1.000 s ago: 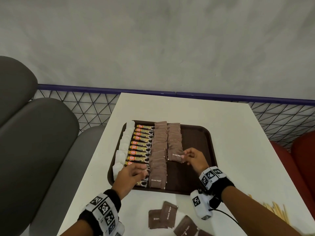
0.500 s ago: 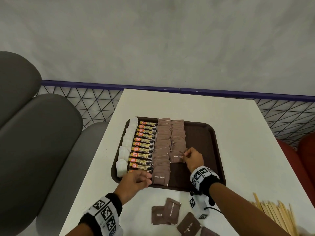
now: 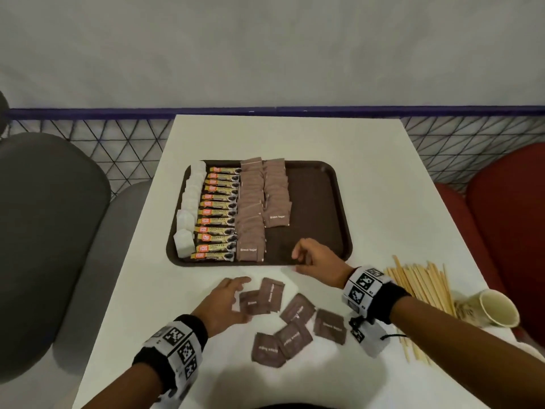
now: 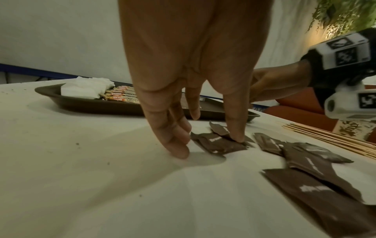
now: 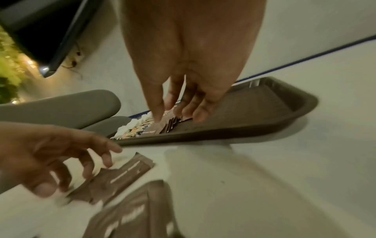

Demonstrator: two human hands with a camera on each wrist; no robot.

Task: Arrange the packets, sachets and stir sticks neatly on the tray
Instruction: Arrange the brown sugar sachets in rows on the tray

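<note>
- Brown sugar sachet (image 4: 220, 145) — on the table (image 3: 368, 202), just near of the tray (image 3: 318, 202); left hand (image 3: 224, 302) pins it, fingers straight.
- Right hand (image 3: 317, 259) over the tray's near rim — loosely curled, empty.
- Stir sticks (image 3: 418, 283) lie far right.

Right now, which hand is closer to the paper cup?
Right. The right hand is over the tray's near edge; the cup lies past its wrist. The left hand is farther, on loose sachets.

Left hand (image 3: 224, 302) moved off the tray (image 3: 320, 184) down to a loose brown sachet (image 3: 253, 303) by the counter's near edge. Right hand (image 3: 317, 259) pulled back to the tray's near rim.
</note>
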